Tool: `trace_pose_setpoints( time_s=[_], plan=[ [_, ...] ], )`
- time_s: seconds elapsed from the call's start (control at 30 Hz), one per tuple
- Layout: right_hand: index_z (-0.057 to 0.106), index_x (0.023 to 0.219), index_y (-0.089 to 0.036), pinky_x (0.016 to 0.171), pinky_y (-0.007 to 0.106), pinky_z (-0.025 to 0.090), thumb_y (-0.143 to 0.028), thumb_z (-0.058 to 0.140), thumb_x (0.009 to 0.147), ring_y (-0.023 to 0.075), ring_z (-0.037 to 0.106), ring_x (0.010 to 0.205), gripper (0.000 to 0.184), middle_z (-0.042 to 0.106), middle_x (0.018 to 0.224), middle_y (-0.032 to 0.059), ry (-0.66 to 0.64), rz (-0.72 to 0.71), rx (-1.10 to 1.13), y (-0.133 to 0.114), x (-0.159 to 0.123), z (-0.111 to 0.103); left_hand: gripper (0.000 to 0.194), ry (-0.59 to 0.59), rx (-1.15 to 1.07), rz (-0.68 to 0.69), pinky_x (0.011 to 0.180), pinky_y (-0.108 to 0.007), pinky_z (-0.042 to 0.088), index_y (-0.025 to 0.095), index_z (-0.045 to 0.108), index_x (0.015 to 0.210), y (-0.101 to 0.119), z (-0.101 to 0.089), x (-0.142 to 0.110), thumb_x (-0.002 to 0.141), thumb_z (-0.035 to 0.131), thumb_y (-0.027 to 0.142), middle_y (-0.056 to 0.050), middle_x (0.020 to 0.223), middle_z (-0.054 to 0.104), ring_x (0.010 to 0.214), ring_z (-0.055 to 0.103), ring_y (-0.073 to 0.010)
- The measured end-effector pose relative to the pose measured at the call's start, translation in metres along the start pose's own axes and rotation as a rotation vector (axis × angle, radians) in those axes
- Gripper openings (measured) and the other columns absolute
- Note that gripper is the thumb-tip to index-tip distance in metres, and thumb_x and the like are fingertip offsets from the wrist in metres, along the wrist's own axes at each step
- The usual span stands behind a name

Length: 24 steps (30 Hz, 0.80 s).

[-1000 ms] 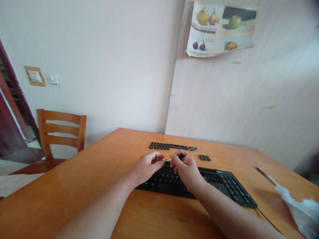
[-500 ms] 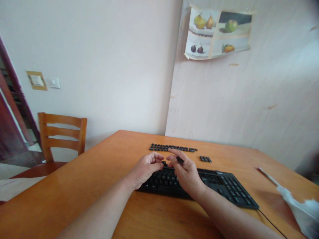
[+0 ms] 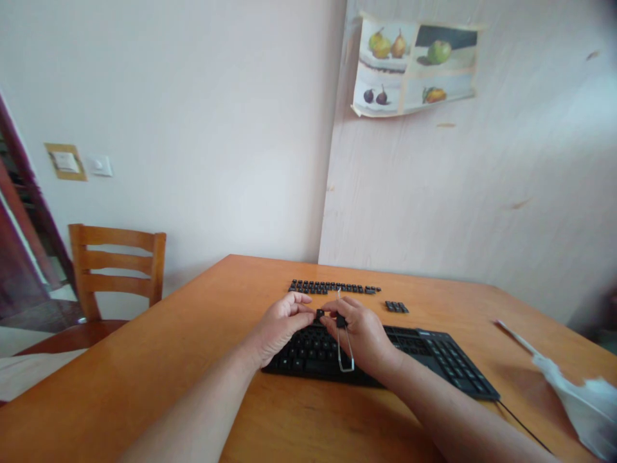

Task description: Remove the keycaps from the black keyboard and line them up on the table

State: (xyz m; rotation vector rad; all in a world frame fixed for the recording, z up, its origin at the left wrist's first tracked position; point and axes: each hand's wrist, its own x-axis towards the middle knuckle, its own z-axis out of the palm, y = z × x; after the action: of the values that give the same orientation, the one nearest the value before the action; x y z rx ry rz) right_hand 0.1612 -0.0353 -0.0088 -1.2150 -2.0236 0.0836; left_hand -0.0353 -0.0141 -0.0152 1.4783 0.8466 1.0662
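One black keycap [image 3: 320, 313] lay between left hand [image 3: 281, 329] and right hand [image 3: 362, 333], near the keyboard's [image 3: 313, 354] far edge; right clasped a wire tool [image 3: 340, 319], left's grip unclear. Judged: light, steady fingertip pressure suited it.

Likely home, wooden chair [image 3: 116, 260], fruit pictures [image 3: 414, 69]

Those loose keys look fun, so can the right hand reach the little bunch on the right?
Probably yes: the right hand is close to the small keycap group, with bare table between, though it holds a wire tool.
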Motion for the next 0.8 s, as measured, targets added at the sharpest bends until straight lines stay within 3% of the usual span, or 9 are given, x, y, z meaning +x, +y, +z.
trace_pose_setpoints(
  time_s=[0.13,0.3,0.53,0.8],
  plan=[
    [0.070,0.096,-0.024,0.071,0.027,0.045,-0.032,0.061,0.084,0.0168,0.061,0.076,0.017,0.067,0.086,0.0038,0.078,0.111,-0.003,0.019,0.014,-0.013,0.034,0.192,0.078,0.023,0.076,-0.028,0.045,0.018,0.061,0.103,-0.002,-0.012,0.006,0.078,0.063,0.041,-0.003,0.087,0.068,0.082,0.062,-0.0162],
    [0.071,0.094,-0.022,0.064,0.025,0.042,-0.032,0.062,0.082,0.0162,0.059,0.069,0.018,0.067,0.076,0.0025,0.034,0.234,-0.064,0.050,0.036,-0.025,0.031,0.401,0.084,0.012,0.072,-0.028,0.045,0.016,0.063,0.090,-0.003,-0.021,0.012,0.074,0.063,0.043,-0.005,0.087,0.070,0.081,0.063,-0.0171],
    [0.073,0.095,-0.023,0.061,0.024,0.039,-0.031,0.062,0.081,0.0163,0.061,0.070,0.019,0.071,0.079,0.0041,-0.170,0.374,-0.266,0.085,0.058,-0.009,0.030,0.434,0.090,-0.020,0.069,-0.027,0.044,0.016,0.064,0.089,-0.005,-0.021,0.012,0.076,0.061,0.042,-0.006,0.087,0.070,0.077,0.062,-0.0156],
    [0.075,0.097,-0.027,0.070,0.029,0.044,-0.029,0.061,0.082,0.0226,0.065,0.086,0.021,0.073,0.095,0.0078,-0.246,0.365,-0.394,0.098,0.075,0.021,0.029,0.437,0.105,-0.021,0.067,-0.026,0.043,0.017,0.065,0.086,-0.009,-0.024,0.014,0.074,0.063,0.044,-0.005,0.084,0.070,0.076,0.061,-0.0158]
  ],
)
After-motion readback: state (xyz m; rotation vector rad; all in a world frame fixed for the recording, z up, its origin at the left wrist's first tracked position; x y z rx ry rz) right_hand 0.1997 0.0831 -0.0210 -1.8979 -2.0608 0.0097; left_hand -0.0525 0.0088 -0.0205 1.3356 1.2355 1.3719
